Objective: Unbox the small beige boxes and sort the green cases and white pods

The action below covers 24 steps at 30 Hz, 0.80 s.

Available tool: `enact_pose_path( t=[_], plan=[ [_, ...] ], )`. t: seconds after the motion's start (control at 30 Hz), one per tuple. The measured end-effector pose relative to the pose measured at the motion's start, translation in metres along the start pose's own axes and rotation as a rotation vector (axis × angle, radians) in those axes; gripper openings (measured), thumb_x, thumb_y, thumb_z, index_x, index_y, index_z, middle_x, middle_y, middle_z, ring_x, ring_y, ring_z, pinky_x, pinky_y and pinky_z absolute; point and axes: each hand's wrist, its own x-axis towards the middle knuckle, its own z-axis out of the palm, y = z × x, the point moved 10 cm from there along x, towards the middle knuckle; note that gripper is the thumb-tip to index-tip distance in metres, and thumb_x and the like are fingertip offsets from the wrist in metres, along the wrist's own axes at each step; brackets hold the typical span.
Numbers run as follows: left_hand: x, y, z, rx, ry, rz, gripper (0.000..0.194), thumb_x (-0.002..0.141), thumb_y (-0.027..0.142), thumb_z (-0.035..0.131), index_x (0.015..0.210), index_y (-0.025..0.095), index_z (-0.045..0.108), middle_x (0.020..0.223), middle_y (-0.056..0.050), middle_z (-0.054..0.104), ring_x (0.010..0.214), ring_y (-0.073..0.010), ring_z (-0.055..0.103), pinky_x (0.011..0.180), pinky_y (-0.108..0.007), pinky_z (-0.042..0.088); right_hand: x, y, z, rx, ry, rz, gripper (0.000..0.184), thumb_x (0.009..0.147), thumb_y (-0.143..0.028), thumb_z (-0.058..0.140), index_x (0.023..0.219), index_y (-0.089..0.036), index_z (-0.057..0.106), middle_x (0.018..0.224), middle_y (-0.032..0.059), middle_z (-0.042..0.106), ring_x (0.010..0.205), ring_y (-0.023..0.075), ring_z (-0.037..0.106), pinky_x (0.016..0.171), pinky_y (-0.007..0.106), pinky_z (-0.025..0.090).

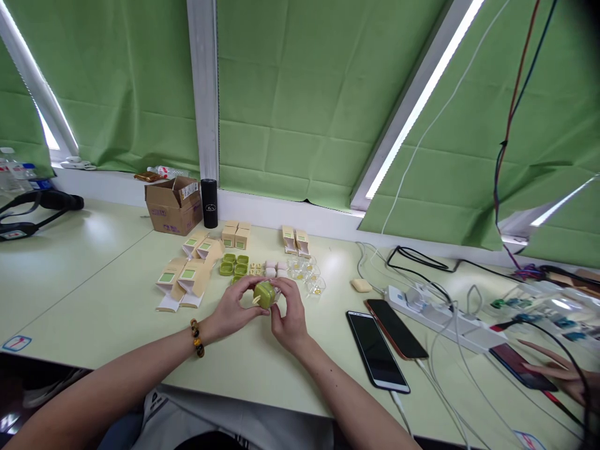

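Between both hands, above the table, is a small green rounded case (264, 295) with a cream-coloured prong sticking out toward me and a clear part at its right side. My left hand (234, 308) grips it from the left, thumb below and fingers behind. From the right, my right hand (291, 315) closes its fingers and thumb around the clear side. Just behind the hands stand several green square cups (227, 269), small cream pieces (255, 267), white and pinkish round pieces (270, 272) and several clear cups (315, 286). My fingers hide part of the held case.
Open cardboard packets (190, 281) lie left of my hands; small boxes (235, 235) stand behind. A carton (173, 209) and black tumbler (209, 204) are at the back. Phones (377, 351), a power strip (440, 315) and cables occupy the right, where another person's hand (557, 369) touches a phone.
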Motion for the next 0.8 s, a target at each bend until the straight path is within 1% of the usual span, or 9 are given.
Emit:
enact_pose_path(
  t=[0.07, 0.17, 0.23, 0.3, 0.37, 0.47, 0.53, 0.67, 0.8],
  plan=[
    [-0.001, 0.004, -0.001, 0.12, -0.004, 0.054, 0.062, 0.078, 0.043, 0.087, 0.134, 0.027, 0.063, 0.127, -0.01, 0.068, 0.117, -0.0286, 0.062, 0.103, -0.044, 0.052, -0.003, 0.011, 0.004, 0.026, -0.018, 0.082, 0.058, 0.085, -0.007, 0.056, 0.138, -0.029, 0.052, 0.127, 0.0108, 0.064, 0.119, 0.0293, 0.063, 0.101, 0.052, 0.056],
    [-0.002, 0.012, -0.002, 0.208, -0.013, 0.118, 0.064, 0.083, 0.043, 0.083, 0.14, 0.029, 0.058, 0.131, -0.01, 0.065, 0.117, -0.0275, 0.061, 0.102, -0.043, 0.051, -0.007, 0.027, 0.011, 0.111, -0.054, 0.221, 0.057, 0.084, -0.008, 0.058, 0.137, -0.028, 0.054, 0.13, 0.0102, 0.065, 0.116, 0.0269, 0.065, 0.1, 0.048, 0.056],
    [-0.001, 0.014, -0.001, 0.227, -0.031, 0.132, 0.063, 0.084, 0.043, 0.083, 0.14, 0.029, 0.057, 0.126, -0.009, 0.066, 0.111, -0.0256, 0.061, 0.099, -0.042, 0.051, -0.009, 0.033, 0.014, 0.189, -0.069, 0.291, 0.056, 0.085, -0.01, 0.059, 0.138, -0.027, 0.054, 0.134, 0.0102, 0.065, 0.118, 0.0264, 0.065, 0.101, 0.047, 0.056],
    [0.0, 0.015, -0.001, 0.244, -0.036, 0.132, 0.057, 0.086, 0.042, 0.08, 0.138, 0.029, 0.059, 0.117, -0.008, 0.066, 0.103, -0.0235, 0.06, 0.094, -0.04, 0.052, -0.009, 0.037, 0.017, 0.239, -0.081, 0.339, 0.055, 0.086, -0.013, 0.061, 0.139, -0.028, 0.055, 0.137, 0.0101, 0.063, 0.123, 0.0268, 0.063, 0.102, 0.046, 0.056],
    [0.001, 0.016, -0.003, 0.269, -0.006, 0.143, 0.05, 0.089, 0.041, 0.078, 0.134, 0.028, 0.061, 0.11, -0.006, 0.065, 0.099, -0.0225, 0.059, 0.091, -0.038, 0.052, -0.008, 0.038, 0.018, 0.247, -0.094, 0.366, 0.055, 0.088, -0.017, 0.064, 0.141, -0.029, 0.056, 0.14, 0.01, 0.061, 0.128, 0.0275, 0.06, 0.103, 0.046, 0.055],
    [0.0, 0.021, -0.009, 0.329, 0.071, 0.182, 0.044, 0.088, 0.039, 0.079, 0.126, 0.026, 0.062, 0.108, -0.006, 0.064, 0.099, -0.0229, 0.058, 0.088, -0.038, 0.052, -0.009, 0.039, 0.017, 0.257, -0.08, 0.407, 0.055, 0.089, -0.021, 0.068, 0.142, -0.031, 0.054, 0.141, 0.0102, 0.06, 0.127, 0.0272, 0.06, 0.098, 0.042, 0.058],
    [-0.001, 0.025, -0.011, 0.383, 0.114, 0.216, 0.043, 0.087, 0.039, 0.08, 0.122, 0.024, 0.061, 0.107, -0.006, 0.064, 0.1, -0.0234, 0.058, 0.087, -0.039, 0.052, -0.008, 0.037, 0.011, 0.285, -0.033, 0.421, 0.047, 0.091, -0.024, 0.067, 0.136, -0.031, 0.055, 0.135, 0.0097, 0.062, 0.123, 0.0258, 0.061, 0.094, 0.04, 0.059],
    [-0.003, 0.033, -0.015, 0.531, 0.171, 0.301, 0.042, 0.087, 0.04, 0.081, 0.118, 0.021, 0.059, 0.103, -0.007, 0.065, 0.101, -0.026, 0.056, 0.088, -0.042, 0.051, -0.003, 0.027, 0.0, 0.339, 0.04, 0.397, 0.026, 0.097, -0.03, 0.063, 0.122, -0.028, 0.058, 0.128, 0.0095, 0.062, 0.123, 0.0254, 0.061, 0.093, 0.039, 0.059],
    [-0.004, 0.038, -0.011, 0.675, 0.158, 0.354, 0.04, 0.088, 0.04, 0.079, 0.116, 0.02, 0.06, 0.105, -0.009, 0.065, 0.108, -0.0295, 0.054, 0.092, -0.045, 0.05, 0.0, 0.024, -0.001, 0.316, 0.05, 0.415, 0.018, 0.095, -0.035, 0.067, 0.109, -0.026, 0.061, 0.125, 0.0096, 0.063, 0.118, 0.0246, 0.064, 0.088, 0.037, 0.061]
  ],
)
